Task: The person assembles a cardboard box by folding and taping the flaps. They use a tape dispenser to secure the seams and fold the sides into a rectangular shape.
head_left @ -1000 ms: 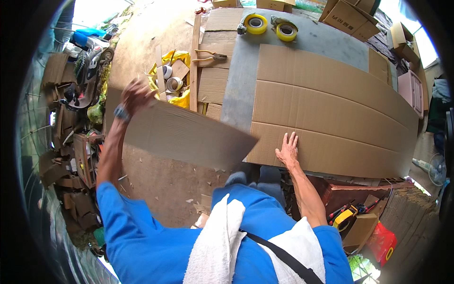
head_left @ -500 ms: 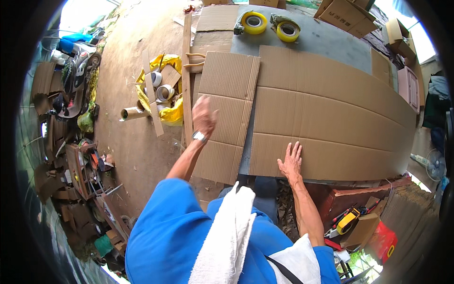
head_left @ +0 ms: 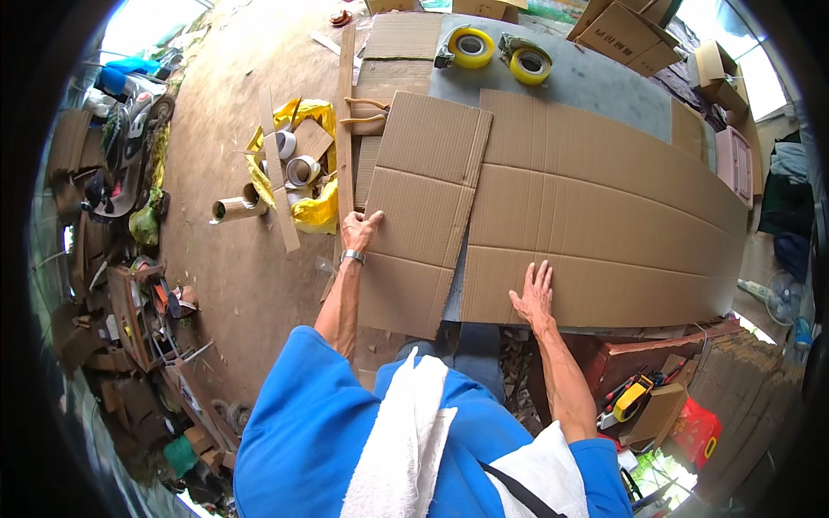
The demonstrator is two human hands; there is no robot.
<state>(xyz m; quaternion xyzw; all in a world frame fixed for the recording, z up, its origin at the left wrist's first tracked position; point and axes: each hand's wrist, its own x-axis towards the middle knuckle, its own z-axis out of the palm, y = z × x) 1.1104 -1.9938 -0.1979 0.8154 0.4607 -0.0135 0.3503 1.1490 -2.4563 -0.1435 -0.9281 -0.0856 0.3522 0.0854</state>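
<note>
My left hand [head_left: 360,231] grips the left edge of a narrow creased cardboard panel [head_left: 423,190], thumb on top and the other fingers curled at the rim. That panel lies a little askew, and its upper right part overlaps the wide cardboard sheet [head_left: 604,207]. Near the sheet's lower left corner my right hand [head_left: 533,293] rests flat, fingers spread. Lower down, a wedge of grey tabletop shows between the two pieces. Pliers with tan handles [head_left: 367,110] stick out beside the panel's top left corner.
Two yellow tape rolls on dispensers [head_left: 471,47] lie at the table's far side. A wooden strip [head_left: 346,129] runs along its left edge. On the ground sits a yellow bag [head_left: 318,211] with tape rolls. Cardboard boxes [head_left: 622,39] and a pink crate [head_left: 734,167] stand at far right.
My left hand has come down from above the narrow panel and taken hold of its left edge. The panel has turned slightly clockwise and shifted right, its top now over the wide sheet.
</note>
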